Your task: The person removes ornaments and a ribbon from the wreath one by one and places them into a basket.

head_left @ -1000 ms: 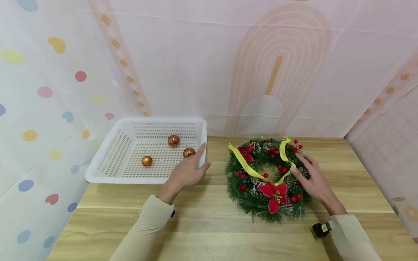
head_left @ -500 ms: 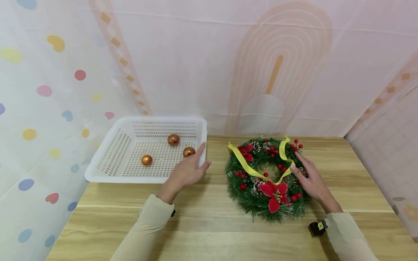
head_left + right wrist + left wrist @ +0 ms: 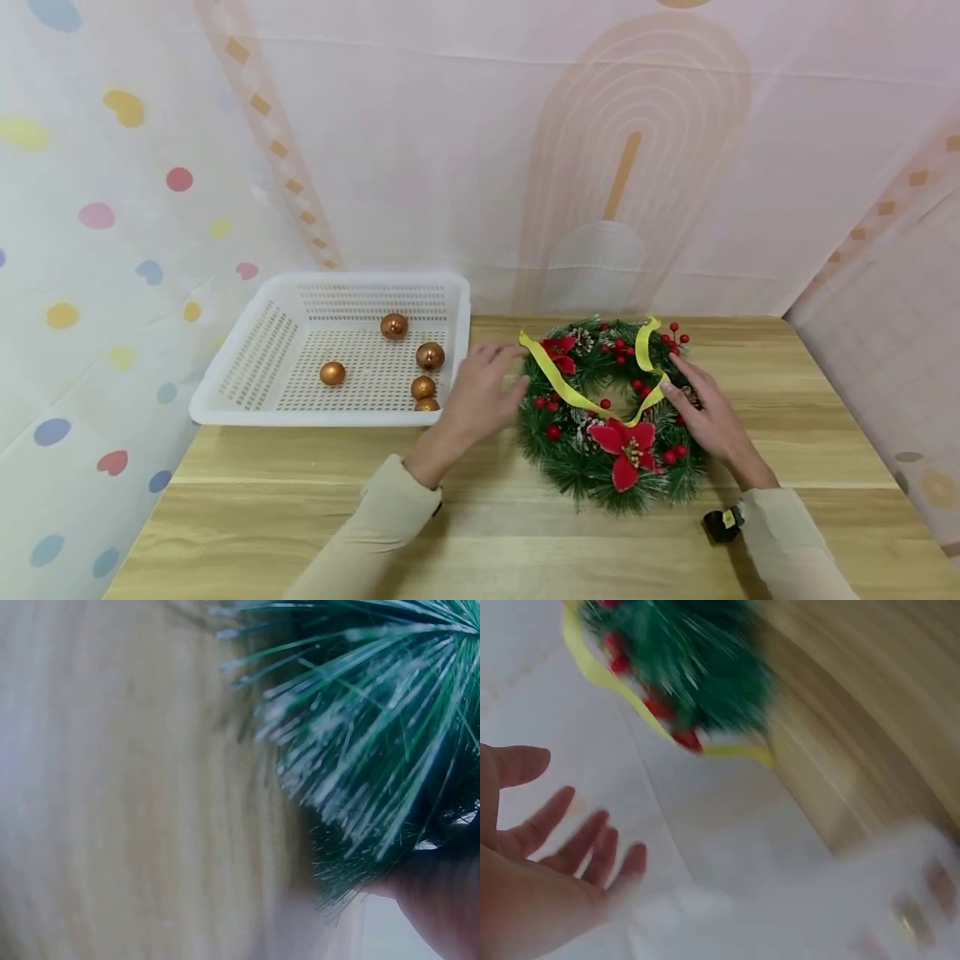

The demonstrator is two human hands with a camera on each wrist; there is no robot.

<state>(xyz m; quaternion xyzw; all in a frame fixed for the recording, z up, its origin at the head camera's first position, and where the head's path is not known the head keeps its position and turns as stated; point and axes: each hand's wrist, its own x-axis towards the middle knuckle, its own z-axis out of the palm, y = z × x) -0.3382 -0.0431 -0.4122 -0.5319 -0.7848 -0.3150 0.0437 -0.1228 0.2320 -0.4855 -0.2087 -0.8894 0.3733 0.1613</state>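
Note:
A green Christmas wreath point(image 3: 573, 462) with red poinsettias, berries and pine cones lies flat on the table. A yellow ribbon point(image 3: 558, 383) is draped loosely across its top. My right hand point(image 3: 712, 417) rests on the wreath's right side, its index finger extended along the edge and the thumb by the ribbon; needles hide part of this hand in the right wrist view. My left hand point(image 3: 476, 396) hovers between the basket and the wreath with nothing in it, fingers loosely spread in the left wrist view. Several shiny copper-gold balls point(image 3: 393, 326) lie inside a white plastic basket point(image 3: 300, 417).
The basket stands at the back left of the wood-grain table point(image 3: 525, 550), near a patterned cloth backdrop point(image 3: 495, 167). A small black device point(image 3: 722, 525) is by my right sleeve. The table's right edge slopes away beyond the wreath.
My left hand has left the basket's right rim and moved right towards the wreath, uncovering more balls in the basket. My right hand stays on the wreath.

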